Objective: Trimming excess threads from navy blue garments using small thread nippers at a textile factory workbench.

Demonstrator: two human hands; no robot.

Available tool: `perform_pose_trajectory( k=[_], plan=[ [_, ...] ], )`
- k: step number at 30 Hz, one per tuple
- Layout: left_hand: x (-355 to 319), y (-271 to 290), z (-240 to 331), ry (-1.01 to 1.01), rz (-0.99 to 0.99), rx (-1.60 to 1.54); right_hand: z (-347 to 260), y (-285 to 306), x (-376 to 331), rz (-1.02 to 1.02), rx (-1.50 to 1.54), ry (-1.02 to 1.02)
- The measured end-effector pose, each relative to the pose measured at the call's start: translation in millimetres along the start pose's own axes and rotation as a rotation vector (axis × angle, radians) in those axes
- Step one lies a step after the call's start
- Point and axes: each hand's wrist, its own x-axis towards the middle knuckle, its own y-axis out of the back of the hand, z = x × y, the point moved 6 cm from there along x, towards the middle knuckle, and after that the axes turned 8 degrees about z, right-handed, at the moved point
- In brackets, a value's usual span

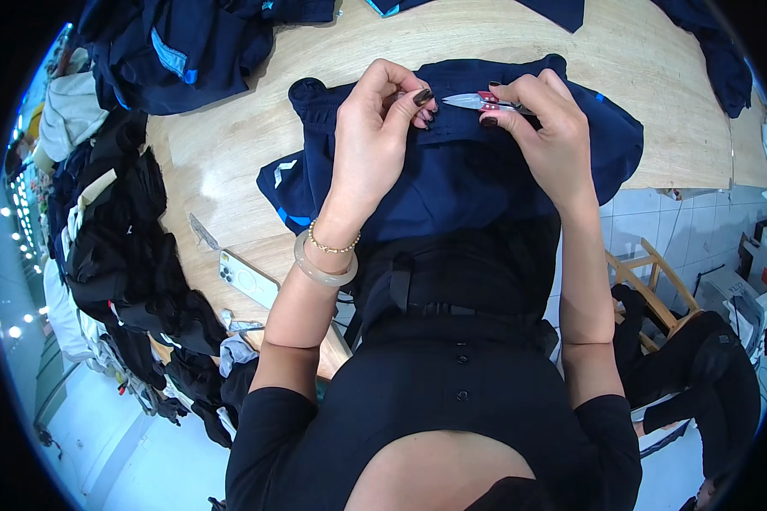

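Note:
A navy garment (486, 183) with a gathered waistband and light-blue trim lies across the near edge of the table, its lower part against my lap. Above the waistband, my left hand (371, 128) is closed, thumb and fingertips pinched together; whatever is between them is too small to make out. In my right hand (550, 128) is a pair of small thread snips (477, 100) with red grips and pointed metal blades. The blade tips point left toward my left fingertips, a short gap apart from them.
More navy clothing (179, 60) is heaped at the far left of the wooden table (222, 153). A pale phone (249, 279) lies near the left edge. Dark garments (119, 230) pile up beyond it. At right are a wooden stool (656, 264) and a person in black (699, 375).

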Motion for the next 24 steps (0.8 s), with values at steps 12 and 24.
perform_pose_trajectory(
  k=[12, 24],
  plan=[
    [3.8, 51.9, 19.3, -0.115, 0.184, -0.06, 23.4, 21.9, -4.7, 0.178, 0.362, -0.417],
    [-19.0, 152.5, -18.0, 0.397, 0.232, 0.546, 80.5, 71.7, -4.8, 0.286, -0.106, -0.6]
  ],
)
